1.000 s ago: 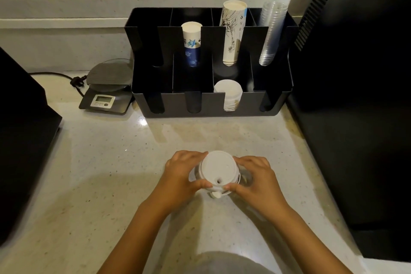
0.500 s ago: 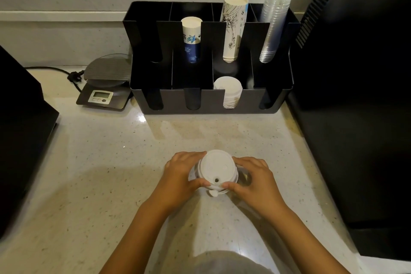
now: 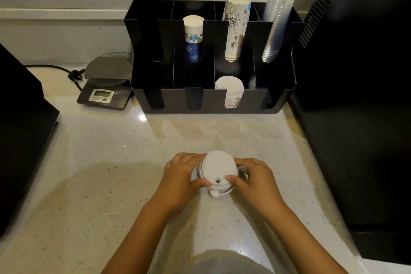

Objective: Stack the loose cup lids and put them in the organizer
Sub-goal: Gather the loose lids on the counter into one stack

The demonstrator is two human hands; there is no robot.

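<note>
Lid stack (image 3: 219, 170), upright, sip hole nearest camera

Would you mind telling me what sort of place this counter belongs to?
Most likely a café or drinks counter. A black organizer holds stacks of paper cups, clear cups and lids; a small scale sits beside it.

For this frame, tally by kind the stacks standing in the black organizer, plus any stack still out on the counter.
Paper cup stacks: 2, blue-printed stack and line-drawing stack
Clear plastic cup stacks: 1
White lid stacks in organizer: 1
White lid stacks on the counter: 1, between left hand and right hand
Total: 5
</note>
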